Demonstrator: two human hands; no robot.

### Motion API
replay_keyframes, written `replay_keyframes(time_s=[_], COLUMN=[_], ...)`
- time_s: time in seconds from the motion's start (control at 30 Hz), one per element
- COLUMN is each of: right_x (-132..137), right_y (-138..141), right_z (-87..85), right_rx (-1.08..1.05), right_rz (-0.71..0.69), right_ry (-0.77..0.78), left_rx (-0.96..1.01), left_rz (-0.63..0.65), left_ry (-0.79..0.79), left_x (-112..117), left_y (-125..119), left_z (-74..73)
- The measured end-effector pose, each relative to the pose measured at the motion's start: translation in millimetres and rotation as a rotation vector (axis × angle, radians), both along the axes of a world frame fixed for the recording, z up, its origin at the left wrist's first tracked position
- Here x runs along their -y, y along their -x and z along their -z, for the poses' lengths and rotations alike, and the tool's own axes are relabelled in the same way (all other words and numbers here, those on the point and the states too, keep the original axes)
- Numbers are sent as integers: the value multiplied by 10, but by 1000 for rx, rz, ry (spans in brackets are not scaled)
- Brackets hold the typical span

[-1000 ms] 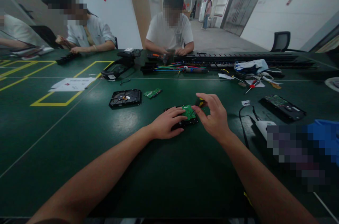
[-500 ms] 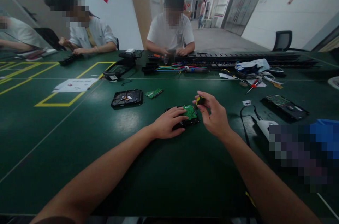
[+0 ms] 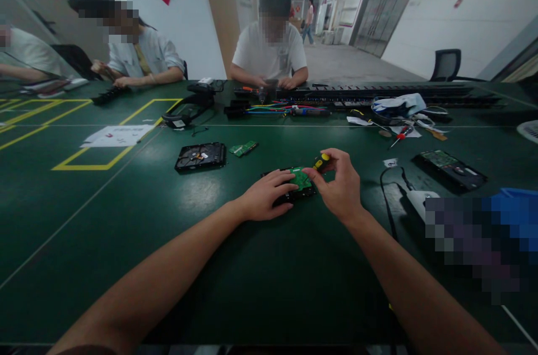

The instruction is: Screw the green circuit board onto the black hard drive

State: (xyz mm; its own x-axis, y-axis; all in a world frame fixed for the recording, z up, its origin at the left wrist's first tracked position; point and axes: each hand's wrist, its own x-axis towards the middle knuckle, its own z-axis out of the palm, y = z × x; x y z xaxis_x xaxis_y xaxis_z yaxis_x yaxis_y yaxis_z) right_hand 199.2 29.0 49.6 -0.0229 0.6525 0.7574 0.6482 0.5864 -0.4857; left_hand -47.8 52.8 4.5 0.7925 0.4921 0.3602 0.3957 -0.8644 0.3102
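A hard drive (image 3: 307, 191) lies on the green table with its green circuit board (image 3: 300, 178) facing up. My left hand (image 3: 269, 195) rests on the drive's left part, fingers stretched apart over it and the thumb by its near edge. Between the fingers and thumb of my right hand (image 3: 338, 181) is a screwdriver (image 3: 321, 162) with a yellow and black handle. It leans over the right side of the board, and its tip is too small to make out. Left of the drive lie a second hard drive (image 3: 200, 157) and a loose green circuit board (image 3: 244, 149).
Another hard drive (image 3: 449, 170) lies at the right, near a blue bin (image 3: 516, 215). A red screwdriver (image 3: 401, 135) lies farther back. Long black strips and coloured wires (image 3: 290, 109) stretch along the far side, before a seated person (image 3: 271, 55). Papers (image 3: 117, 135) lie left.
My right hand has shifted its fingers on the screwdriver; the handle now leans differently and more of its yellow shows. My left hand and the hard drive stay put.
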Motion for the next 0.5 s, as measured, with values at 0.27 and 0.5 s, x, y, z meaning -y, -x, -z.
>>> replay_keyframes(time_s=[0.27,0.5], right_x=[-10,50], right_y=[-52,-54], right_z=[-49,-157], right_rx=[71,180], right_rz=[-83,-133], right_ry=[56,36], left_rx=[3,19], left_rz=[-1,-1], left_ry=[-10,2], left_x=[2,6], left_y=[3,-1], left_z=[5,-4])
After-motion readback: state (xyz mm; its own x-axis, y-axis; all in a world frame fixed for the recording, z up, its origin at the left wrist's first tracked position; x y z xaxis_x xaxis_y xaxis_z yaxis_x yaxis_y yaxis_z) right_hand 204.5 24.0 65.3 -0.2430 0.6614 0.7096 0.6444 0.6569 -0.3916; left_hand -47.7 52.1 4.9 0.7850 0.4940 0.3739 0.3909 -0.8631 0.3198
